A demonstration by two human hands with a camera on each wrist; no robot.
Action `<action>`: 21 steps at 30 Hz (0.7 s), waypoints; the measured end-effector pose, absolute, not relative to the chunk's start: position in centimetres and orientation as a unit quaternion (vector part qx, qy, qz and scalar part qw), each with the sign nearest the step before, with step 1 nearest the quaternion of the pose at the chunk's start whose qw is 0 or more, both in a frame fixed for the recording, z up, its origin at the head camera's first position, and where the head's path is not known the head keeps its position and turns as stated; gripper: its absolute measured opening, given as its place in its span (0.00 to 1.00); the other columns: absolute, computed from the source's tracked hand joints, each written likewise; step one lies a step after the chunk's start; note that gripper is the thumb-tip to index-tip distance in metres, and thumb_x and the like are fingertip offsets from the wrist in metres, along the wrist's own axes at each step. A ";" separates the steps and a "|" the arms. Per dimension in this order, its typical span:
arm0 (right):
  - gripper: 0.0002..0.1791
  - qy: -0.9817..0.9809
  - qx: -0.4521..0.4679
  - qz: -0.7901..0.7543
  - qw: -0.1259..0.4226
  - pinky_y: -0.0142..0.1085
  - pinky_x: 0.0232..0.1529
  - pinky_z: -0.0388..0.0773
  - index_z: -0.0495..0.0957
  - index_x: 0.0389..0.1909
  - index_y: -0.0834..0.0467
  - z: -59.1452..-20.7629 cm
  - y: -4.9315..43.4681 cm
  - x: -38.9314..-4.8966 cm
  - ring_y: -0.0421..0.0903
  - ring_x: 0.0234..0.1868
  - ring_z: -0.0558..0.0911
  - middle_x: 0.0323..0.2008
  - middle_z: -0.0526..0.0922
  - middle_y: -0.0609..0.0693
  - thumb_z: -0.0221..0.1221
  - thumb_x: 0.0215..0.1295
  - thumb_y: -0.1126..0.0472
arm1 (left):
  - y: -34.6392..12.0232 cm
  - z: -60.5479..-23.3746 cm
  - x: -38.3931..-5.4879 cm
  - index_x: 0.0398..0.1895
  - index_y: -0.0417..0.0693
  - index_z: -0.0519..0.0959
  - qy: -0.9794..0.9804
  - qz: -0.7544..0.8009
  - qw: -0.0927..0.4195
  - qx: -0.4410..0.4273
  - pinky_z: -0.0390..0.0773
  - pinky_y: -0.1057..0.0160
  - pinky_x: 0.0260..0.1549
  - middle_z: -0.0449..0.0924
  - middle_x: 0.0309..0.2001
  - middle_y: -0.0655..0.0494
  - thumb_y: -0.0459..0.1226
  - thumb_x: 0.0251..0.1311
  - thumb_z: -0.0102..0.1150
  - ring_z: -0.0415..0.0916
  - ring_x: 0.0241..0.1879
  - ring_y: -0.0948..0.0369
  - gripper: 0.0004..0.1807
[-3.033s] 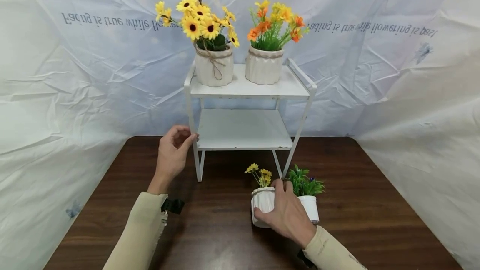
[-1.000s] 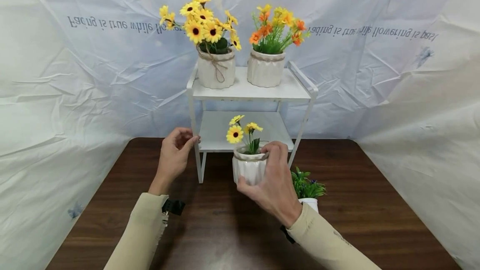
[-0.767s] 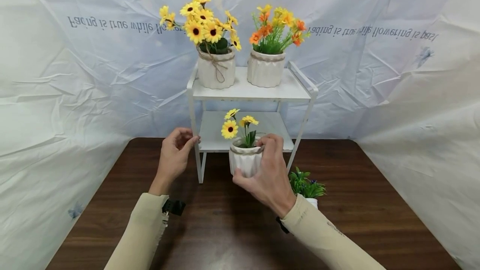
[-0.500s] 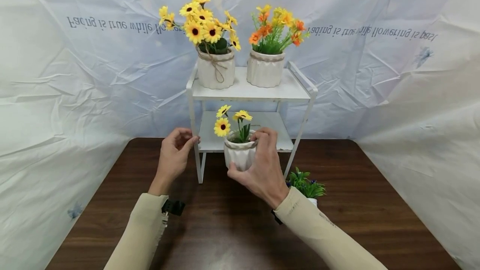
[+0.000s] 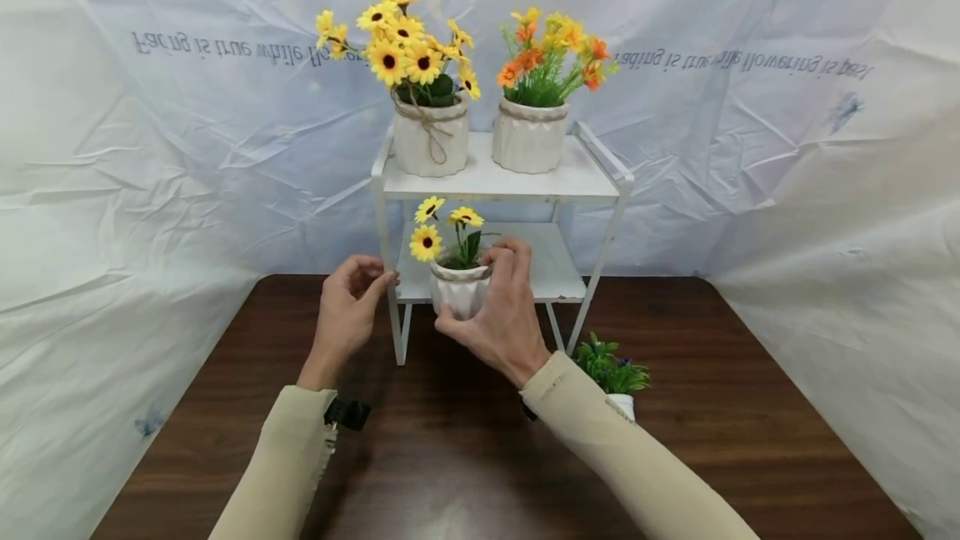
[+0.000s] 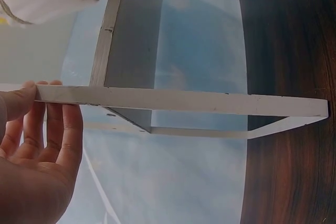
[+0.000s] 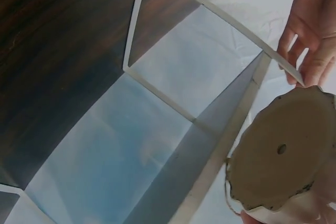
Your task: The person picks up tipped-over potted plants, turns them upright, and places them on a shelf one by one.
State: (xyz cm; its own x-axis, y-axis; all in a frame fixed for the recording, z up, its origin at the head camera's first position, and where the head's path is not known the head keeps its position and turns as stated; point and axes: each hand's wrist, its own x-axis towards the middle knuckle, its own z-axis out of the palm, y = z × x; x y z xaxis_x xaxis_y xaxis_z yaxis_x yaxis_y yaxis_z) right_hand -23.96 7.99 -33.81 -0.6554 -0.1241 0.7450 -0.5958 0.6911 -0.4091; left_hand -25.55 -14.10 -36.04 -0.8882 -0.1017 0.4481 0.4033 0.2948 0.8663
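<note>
My right hand (image 5: 501,307) grips a small white ribbed flowerpot (image 5: 459,293) with a few yellow daisy-like flowers (image 5: 426,242), thumb in front and fingers at the rim. The pot hangs in front of the lower shelf (image 5: 547,265) of a white two-tier rack (image 5: 495,182). In the right wrist view the pot's brown underside (image 7: 283,150), with a drain hole, shows apart from the shelf edge. My left hand (image 5: 348,315) pinches the rack's left front post; the left wrist view shows the thumb and fingers (image 6: 71,135) on either side of that post (image 6: 184,100).
On the top shelf stand a pot of yellow flowers (image 5: 429,136) and a pot of orange and yellow flowers (image 5: 529,136). A white pot with a green plant (image 5: 611,369) sits on the brown table (image 5: 420,457) behind my right forearm. Printed cloth (image 5: 247,148) hangs behind.
My right hand has lifted the small flowerpot off the table and carried it left, up and forward to the lower shelf's front. The left hand stays on the post.
</note>
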 end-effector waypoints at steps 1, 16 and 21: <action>0.37 -0.848 0.211 0.330 0.358 0.41 0.37 0.84 0.65 0.48 0.61 -33.9 7.9 -24.1 0.53 0.47 0.76 0.58 0.62 0.61 0.72 0.42 0.49 | -14.1 -36.0 -25.6 0.52 0.41 0.79 -0.774 -0.587 0.215 -0.098 0.75 0.74 0.39 0.86 0.46 0.42 0.38 0.70 0.62 0.81 0.46 0.54 0.13; 0.35 -0.849 0.216 0.321 0.360 0.42 0.41 0.83 0.63 0.47 0.61 -34.7 6.6 -27.4 0.52 0.47 0.74 0.55 0.62 0.61 0.71 0.44 0.49 | -14.1 -36.1 -25.5 0.50 0.40 0.79 -0.764 -0.601 0.212 -0.104 0.76 0.71 0.40 0.86 0.45 0.42 0.39 0.71 0.62 0.82 0.44 0.59 0.13; 0.35 -0.853 0.221 0.313 0.354 0.43 0.44 0.84 0.61 0.46 0.60 -35.1 6.2 -28.4 0.52 0.46 0.74 0.54 0.61 0.61 0.71 0.47 0.48 | -14.0 -36.1 -25.6 0.49 0.38 0.78 -0.759 -0.606 0.214 -0.105 0.77 0.72 0.40 0.85 0.45 0.41 0.39 0.70 0.62 0.82 0.43 0.63 0.13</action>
